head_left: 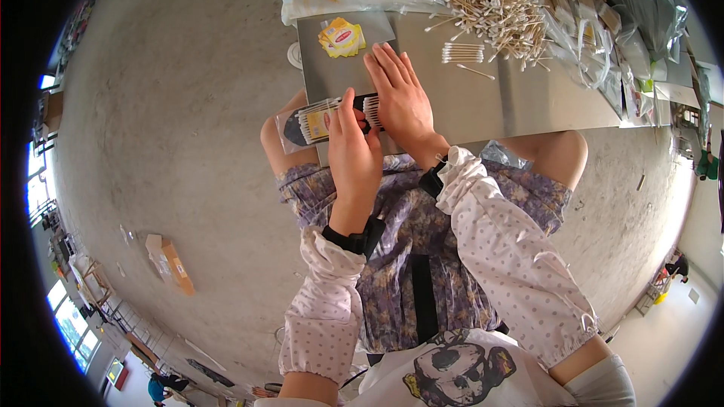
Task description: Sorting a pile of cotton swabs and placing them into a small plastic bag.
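A row of white-tipped cotton swabs (308, 125) lies in a clear plastic bag with a yellow label card (320, 123), on a dark strip at the metal table's near left edge. My left hand (353, 154) grips the bag's right end, with its index finger and thumb apart on top and its other fingers hidden. Next to it my right hand (405, 102) lies flat with fingers stretched away from me. Its thumb side touches a second row of swab tips (372, 111) on the dark strip. The right palm hides the rest of that row.
A pile of loose cotton swabs (494, 4) covers the table's far side. A small row of swabs (462, 53) and one single swab (475, 71) lie before it. Yellow cards (342, 38) are stacked at far left. Plastic bags (577, 38) crowd the right end.
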`<action>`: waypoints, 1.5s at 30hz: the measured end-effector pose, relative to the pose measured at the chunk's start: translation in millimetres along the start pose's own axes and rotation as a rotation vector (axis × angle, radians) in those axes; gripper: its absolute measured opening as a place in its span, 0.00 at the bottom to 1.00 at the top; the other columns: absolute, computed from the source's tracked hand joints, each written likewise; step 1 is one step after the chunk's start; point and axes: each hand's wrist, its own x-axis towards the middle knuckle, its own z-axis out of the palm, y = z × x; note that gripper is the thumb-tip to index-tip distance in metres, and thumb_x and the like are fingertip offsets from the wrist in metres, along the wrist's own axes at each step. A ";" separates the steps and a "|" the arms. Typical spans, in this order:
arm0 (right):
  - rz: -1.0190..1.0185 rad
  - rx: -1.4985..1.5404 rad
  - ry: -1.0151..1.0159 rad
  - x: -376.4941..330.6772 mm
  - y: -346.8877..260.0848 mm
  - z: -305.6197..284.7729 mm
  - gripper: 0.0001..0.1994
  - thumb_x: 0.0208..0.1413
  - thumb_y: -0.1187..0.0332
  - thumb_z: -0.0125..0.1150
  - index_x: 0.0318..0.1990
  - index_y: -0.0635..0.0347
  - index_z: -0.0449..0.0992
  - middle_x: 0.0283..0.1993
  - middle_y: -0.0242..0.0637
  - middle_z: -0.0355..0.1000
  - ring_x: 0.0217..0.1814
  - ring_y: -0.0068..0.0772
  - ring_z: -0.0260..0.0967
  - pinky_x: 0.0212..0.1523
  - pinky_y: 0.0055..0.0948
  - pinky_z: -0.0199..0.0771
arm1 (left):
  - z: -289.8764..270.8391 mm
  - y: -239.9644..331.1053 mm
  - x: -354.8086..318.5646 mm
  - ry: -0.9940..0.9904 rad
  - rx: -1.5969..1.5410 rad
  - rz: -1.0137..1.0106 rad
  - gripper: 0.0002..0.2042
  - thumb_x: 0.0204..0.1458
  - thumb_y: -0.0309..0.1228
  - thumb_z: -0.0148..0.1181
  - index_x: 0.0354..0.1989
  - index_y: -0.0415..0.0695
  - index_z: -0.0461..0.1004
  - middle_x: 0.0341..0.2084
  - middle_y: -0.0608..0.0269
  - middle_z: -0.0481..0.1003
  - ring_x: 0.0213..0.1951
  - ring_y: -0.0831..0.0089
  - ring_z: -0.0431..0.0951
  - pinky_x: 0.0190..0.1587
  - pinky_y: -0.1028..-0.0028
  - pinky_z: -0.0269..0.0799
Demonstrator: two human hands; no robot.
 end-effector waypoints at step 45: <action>-0.007 -0.107 0.041 17.5 -23.7 19.2 0.25 0.61 0.73 0.46 0.67 0.67 0.63 0.71 0.47 0.61 0.77 0.42 0.53 0.77 0.41 0.51 | -54.2 -52.0 53.0 0.240 0.513 -0.054 0.22 0.66 0.41 0.51 0.22 0.39 0.76 0.15 0.51 0.74 0.21 0.51 0.75 0.27 0.58 0.69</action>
